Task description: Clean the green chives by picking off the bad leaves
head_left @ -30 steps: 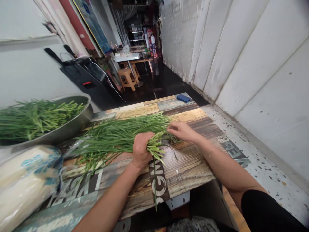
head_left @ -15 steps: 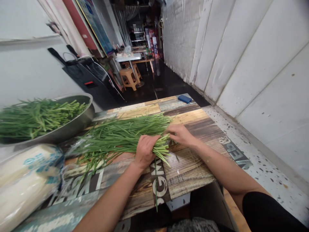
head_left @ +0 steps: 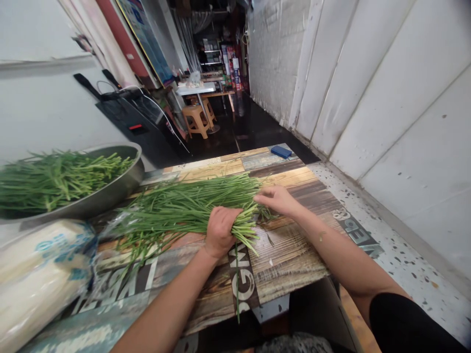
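Observation:
Long green garlic chives (head_left: pixel 184 201) lie across the table, their pale cut ends towards the right. My left hand (head_left: pixel 221 230) is closed around a bunch of them just short of the stem ends. Beside those ends, my right hand (head_left: pixel 275 200) has its fingers pinched together; whatever may be between the fingertips is too small to make out. Under the right hand lie some small loose trimmings (head_left: pixel 265 213). One long chive leaf (head_left: pixel 237 289) hangs over the near table edge below my left hand.
A metal basin (head_left: pixel 138 171) heaped with chives stands at the left. In front of it lies a clear plastic package (head_left: pixel 40 279) with white contents. A blue box (head_left: pixel 281 151) sits at the table's far corner. Beyond are stools (head_left: pixel 196 120) and a small table (head_left: pixel 196 89).
My right hand has shifted slightly right, away from the stem ends. More of the trimmings beneath it show now. The left hand keeps its grip nearly in place.

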`<state>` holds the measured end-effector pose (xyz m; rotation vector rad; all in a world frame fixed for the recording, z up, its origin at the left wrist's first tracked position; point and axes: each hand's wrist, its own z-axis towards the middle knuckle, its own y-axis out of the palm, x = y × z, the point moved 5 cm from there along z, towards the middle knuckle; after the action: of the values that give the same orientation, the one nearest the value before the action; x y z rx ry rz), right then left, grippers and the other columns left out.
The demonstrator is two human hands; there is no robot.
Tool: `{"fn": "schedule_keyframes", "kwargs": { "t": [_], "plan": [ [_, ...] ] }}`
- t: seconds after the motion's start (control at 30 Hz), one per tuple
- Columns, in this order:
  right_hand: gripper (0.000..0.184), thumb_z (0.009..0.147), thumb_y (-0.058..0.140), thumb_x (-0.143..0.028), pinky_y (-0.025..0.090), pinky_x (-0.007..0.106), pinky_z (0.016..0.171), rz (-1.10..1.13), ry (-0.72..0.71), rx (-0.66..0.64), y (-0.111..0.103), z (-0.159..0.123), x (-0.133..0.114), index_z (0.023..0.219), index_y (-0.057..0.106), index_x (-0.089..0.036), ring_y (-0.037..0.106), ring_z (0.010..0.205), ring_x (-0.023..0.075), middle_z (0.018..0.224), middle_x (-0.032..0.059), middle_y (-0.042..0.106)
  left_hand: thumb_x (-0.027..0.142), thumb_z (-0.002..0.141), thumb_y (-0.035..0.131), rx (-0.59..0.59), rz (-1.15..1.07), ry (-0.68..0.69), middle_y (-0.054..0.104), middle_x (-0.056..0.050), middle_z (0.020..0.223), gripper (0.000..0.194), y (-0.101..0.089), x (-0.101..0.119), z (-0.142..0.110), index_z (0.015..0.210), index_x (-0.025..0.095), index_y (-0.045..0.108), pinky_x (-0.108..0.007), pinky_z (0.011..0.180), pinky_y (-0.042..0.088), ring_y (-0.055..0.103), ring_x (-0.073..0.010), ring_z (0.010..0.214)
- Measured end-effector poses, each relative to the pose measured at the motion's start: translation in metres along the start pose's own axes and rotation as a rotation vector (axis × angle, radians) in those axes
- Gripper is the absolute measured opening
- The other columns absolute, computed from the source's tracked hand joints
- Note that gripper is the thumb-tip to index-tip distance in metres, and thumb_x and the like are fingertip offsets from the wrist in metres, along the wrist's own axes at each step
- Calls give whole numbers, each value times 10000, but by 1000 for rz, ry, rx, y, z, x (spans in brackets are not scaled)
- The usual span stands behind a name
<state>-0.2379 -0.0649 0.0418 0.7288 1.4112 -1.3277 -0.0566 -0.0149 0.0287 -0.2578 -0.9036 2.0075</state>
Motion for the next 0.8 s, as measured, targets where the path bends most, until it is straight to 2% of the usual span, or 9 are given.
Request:
{"fn": "schedule_keyframes", "kwargs": {
  "t": [0.13,0.3,0.5,0.63,0.8],
  "plan": [
    [329,708,637,-459,305,214,489,101,21,-26,8,0,2,664,615,-133,394,503,70,538,-41,485,257,822,523,-25,-7,-14,688,-82,900,229,1,0,0,1030,172,566,-353,748,382,594,-207,798],
    [244,702,657,-375,408,238,596,145,-66,-80,9,-1,-3,727,641,-133,503,611,101,668,3,594,271,820,526,-23,-27,-27,684,-80,879,220,1,0,-1,1008,167,569,-351,740,371,584,-206,779],
    [190,735,616,-320,398,232,589,81,-133,-72,9,-2,-4,721,628,-131,489,618,100,663,5,568,307,822,520,-35,-44,-32,683,-82,891,239,2,-2,-2,1010,172,576,-351,747,368,583,-210,794],
    [195,730,621,-325,403,230,581,101,-121,-103,10,-1,-3,711,624,-130,491,607,99,655,3,571,355,822,506,-47,-61,-42,680,-86,877,278,4,-4,-3,1016,174,589,-350,743,369,578,-212,785],
    [195,752,610,-319,381,216,547,18,-146,-94,6,-3,-8,696,611,-132,457,563,84,607,-17,533,319,816,516,-43,-57,-46,676,-76,844,239,3,-3,-2,988,173,591,-346,734,378,580,-211,776]
  ]
}}
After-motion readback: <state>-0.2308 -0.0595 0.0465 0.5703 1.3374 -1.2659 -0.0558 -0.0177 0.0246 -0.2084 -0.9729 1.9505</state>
